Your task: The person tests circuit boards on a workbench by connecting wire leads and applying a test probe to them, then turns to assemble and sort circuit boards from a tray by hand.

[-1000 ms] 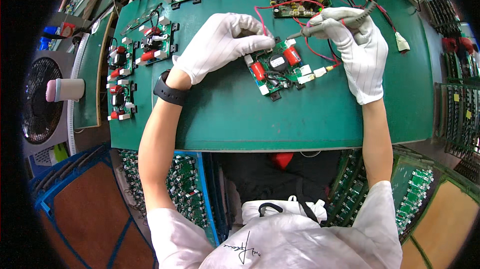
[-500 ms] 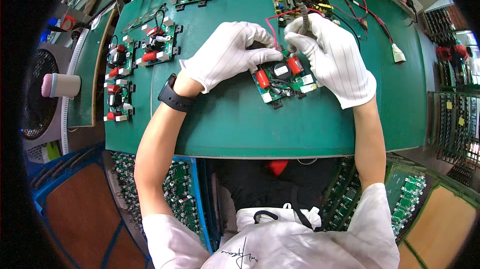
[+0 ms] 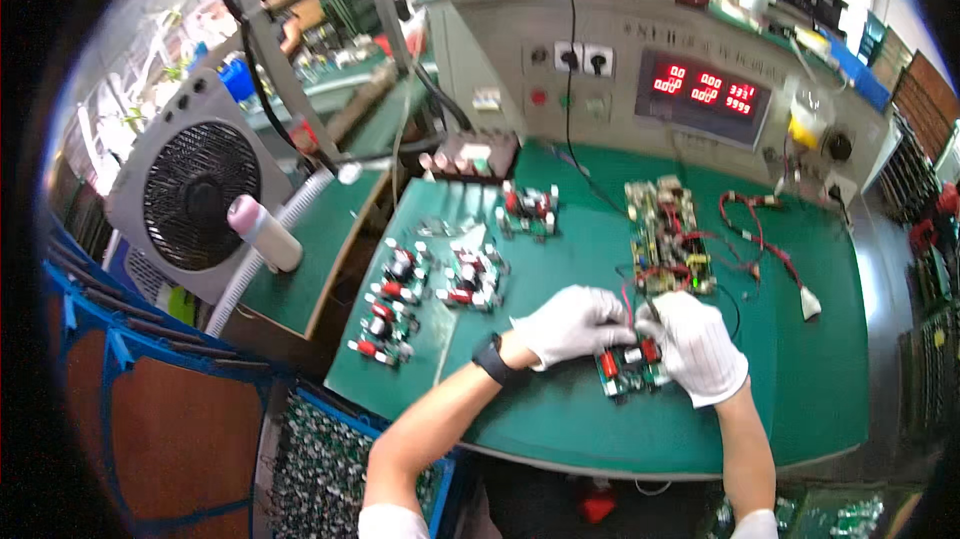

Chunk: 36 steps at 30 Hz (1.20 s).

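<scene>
Both my hands wear white striped gloves and meet over a small green circuit board (image 3: 630, 379) with red and black components, lying on the green table. My left hand (image 3: 578, 327), a black watch on its wrist, is closed at the board's far edge, its fingertips on a thin pink wire (image 3: 627, 297). Opposite it, my right hand (image 3: 702, 351) is closed around a dark grey cable (image 3: 652, 311) by the board's right side. The fingers hide where wire and cable meet the board. Beyond them lies a larger, densely filled circuit board (image 3: 665, 229) with red wires.
Several similar small boards (image 3: 472, 274) lie at the left of the table (image 3: 560, 429). A test console (image 3: 600, 109) with a red-digit display (image 3: 705, 94) stands behind. A red wire harness (image 3: 765, 229) lies at right. Far left are a pink-capped bottle (image 3: 265, 232) and a fan (image 3: 203, 194).
The view has tilted up and swung left, bringing the console and fan fully in, with some blur. My hands remain at the same small board, with the wire and cable still at the fingers.
</scene>
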### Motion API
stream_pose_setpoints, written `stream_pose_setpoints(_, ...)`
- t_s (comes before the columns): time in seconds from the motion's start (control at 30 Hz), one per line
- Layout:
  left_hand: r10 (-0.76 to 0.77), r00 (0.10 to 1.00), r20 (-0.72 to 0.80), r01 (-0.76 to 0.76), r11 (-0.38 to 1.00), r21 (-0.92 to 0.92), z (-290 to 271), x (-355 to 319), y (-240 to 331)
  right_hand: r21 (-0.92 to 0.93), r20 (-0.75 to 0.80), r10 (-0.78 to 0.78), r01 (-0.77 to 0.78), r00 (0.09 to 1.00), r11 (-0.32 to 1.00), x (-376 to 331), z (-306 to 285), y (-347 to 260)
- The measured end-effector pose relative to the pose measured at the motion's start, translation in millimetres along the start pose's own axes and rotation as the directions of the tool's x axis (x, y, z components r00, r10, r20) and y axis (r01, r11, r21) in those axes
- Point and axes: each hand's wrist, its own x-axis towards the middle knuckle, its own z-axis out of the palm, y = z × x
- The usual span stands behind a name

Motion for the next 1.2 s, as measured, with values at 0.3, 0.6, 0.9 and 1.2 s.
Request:
stream_pose_setpoints(0.3, 0.045, 0.999, -0.007, -0.043, 0.987, 0.155, -1.1, -0.7, -4.4, 0.011, 0.008, 0.009, -0.009, 1.0, 1.0, -7.1, -0.2, 0.9)
stream_pose_setpoints(0.6, 0.057, 0.998, -0.011, -0.054, 0.982, 0.183, 0.4, 0.6, -6.5, 0.025, -0.028, 0.01, -0.009, 1.0, 1.0, -8.4, -1.7, -0.5)
stream_pose_setpoints(0.9, 0.054, 0.998, -0.019, -0.051, 0.99, 0.134, -1.7, -0.7, -1.8, 0.05, -0.03, 0.038, -0.037, 0.999, 0.998, -9.0, -0.7, 0.1)
stream_pose_setpoints(1.2, 0.037, 0.999, -0.016, -0.035, 0.992, 0.124, -1.6, -0.4, -2.4, 0.045, -0.025, 0.042, -0.041, 0.999, 0.998, -9.6, -0.3, 0.8)
